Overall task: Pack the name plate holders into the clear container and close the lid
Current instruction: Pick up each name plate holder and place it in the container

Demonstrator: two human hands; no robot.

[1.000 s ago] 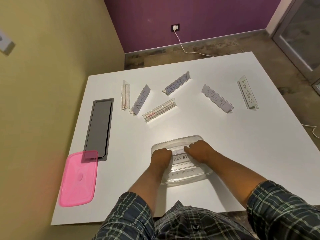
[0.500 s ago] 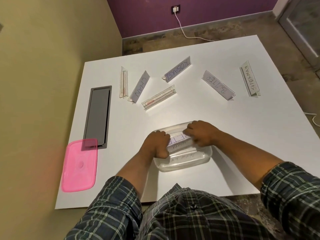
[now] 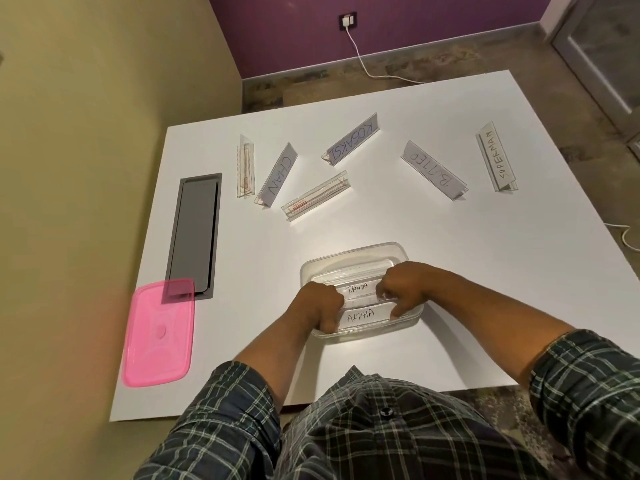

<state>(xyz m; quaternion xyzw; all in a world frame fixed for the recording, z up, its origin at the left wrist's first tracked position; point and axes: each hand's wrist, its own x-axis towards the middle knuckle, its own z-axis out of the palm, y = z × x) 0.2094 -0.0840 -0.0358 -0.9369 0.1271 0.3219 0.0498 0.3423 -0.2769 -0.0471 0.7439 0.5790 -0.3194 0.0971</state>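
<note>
Nearest the person, both hands reach into the clear container [image 3: 356, 258] on the white counter [image 3: 450, 244]: the left hand [image 3: 320, 311] is curled over one end of the ALPHA holder [image 3: 363, 315], the right hand [image 3: 401, 285] pinches its other end. The PANDA holder [image 3: 358, 290] lies just behind. The pink lid [image 3: 159, 332] sits off to the left. Farther back lie six loose holders, among them CHAN [image 3: 277, 176], KOSAKSI [image 3: 351, 140], BUTTER [image 3: 431, 169] and SUPERMAN [image 3: 497, 157].
</note>
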